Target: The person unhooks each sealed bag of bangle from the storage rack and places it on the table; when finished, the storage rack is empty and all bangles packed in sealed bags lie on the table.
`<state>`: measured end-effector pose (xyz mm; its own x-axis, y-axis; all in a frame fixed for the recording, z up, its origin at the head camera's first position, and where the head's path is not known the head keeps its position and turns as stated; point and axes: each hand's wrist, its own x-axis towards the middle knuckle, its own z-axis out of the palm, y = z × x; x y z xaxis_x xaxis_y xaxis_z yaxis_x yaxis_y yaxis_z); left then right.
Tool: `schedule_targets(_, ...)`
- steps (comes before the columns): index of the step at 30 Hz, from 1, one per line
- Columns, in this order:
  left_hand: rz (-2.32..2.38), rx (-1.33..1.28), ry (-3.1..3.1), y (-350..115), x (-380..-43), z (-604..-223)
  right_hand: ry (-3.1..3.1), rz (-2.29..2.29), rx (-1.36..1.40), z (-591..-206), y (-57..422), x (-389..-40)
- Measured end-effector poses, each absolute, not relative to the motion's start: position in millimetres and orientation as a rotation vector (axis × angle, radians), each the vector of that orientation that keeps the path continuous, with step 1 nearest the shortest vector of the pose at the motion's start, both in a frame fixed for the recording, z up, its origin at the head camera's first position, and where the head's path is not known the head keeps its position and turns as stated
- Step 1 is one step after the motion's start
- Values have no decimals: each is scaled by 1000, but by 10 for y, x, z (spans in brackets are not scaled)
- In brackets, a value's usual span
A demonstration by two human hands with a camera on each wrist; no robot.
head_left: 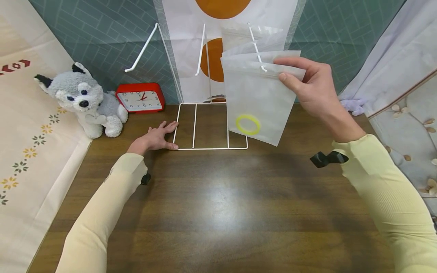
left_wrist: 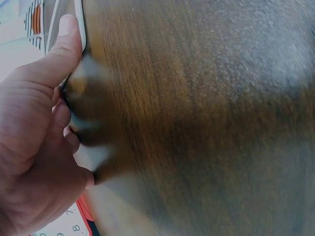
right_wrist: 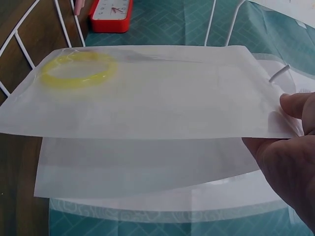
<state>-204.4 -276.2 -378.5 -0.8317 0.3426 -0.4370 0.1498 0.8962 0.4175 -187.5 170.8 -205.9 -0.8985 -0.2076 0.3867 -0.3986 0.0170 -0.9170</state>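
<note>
My right hand (head_left: 312,85) pinches the upper right corner of a translucent zip bag (head_left: 261,98) between thumb and fingers. A yellow ring (head_left: 248,124) shows through at the bottom of that bag. The tip of the right-hand white hook (head_left: 263,68) pokes out through the bag's top; in the right wrist view the hook tip (right_wrist: 279,73) sticks out near my thumb. More bags (head_left: 256,45) hang behind on the same hook. My left hand (head_left: 157,136) rests with spread fingers at the left end of the white wire rack's base (head_left: 211,149).
Two other white hooks, the left hook (head_left: 141,47) and the middle hook (head_left: 200,49), carry nothing. A grey plush husky (head_left: 83,100) sits at the back left beside a red clock (head_left: 140,97). Curtains flank the wooden table (head_left: 222,212).
</note>
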Motion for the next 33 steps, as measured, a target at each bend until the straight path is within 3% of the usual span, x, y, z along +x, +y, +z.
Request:
schedule_targets(23,521,328,2537,-2753,-2037,-3756,-2072,2080,668,-1965,1776,-1637)
schedule_targets(33,533,319,2519,-2766,-2041,-3769,-2026,2242,632,-1964,2075,-1535)
